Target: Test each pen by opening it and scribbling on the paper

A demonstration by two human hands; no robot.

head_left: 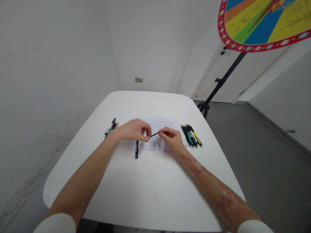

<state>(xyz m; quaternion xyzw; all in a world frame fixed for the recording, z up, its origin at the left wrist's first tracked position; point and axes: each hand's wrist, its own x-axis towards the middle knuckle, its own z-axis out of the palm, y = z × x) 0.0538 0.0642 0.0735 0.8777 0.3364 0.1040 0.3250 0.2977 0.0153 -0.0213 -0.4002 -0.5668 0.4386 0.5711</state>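
Note:
Both my hands meet over a sheet of paper (165,123) with handwriting on a white table (150,181). My left hand (133,130) and my right hand (171,136) are closed in pinches on the two ends of a thin black pen part (154,134) held between them. A black pen (136,149) lies on the table just below my left hand.
Several pens (191,136) lie in a row right of the paper, a few more pens (111,127) left of it. A colourful prize wheel (262,24) on a black tripod stand (218,84) rises at the right, beyond the table edge.

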